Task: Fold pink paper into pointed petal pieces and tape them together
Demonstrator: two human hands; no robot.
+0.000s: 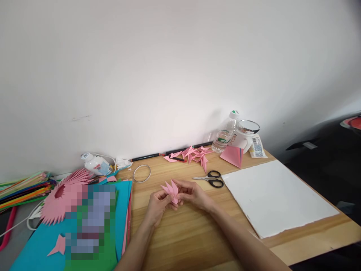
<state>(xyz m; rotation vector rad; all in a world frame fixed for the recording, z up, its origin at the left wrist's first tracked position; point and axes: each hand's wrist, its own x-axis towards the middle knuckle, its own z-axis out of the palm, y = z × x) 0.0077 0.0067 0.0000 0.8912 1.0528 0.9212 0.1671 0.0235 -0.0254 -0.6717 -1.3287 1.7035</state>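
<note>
Low over the middle of the wooden table [180, 241], a folded pink paper piece [171, 188] with several pointed tips is held between both hands. My left hand [158, 205] pinches its left and lower side, thumb in front. On the opposite side, my right hand [194, 194] grips it between thumb and fingers. Parts of the lower paper are hidden by the fingers. Black-handled scissors [213, 178] lie just beyond my right hand. Several similar pink folded pieces [194, 153] rest near the wall, and a ring [142, 174] lies behind my left hand.
A white board [279, 199] covers the right side. At the back right stand a water bottle [224, 137], a white mug [239, 139] and a pink folded paper [232, 156]. Leftward are a round pink paper fan [56, 205], blue sheets [36, 244], a white bottle [97, 164] and coloured sticks [25, 190].
</note>
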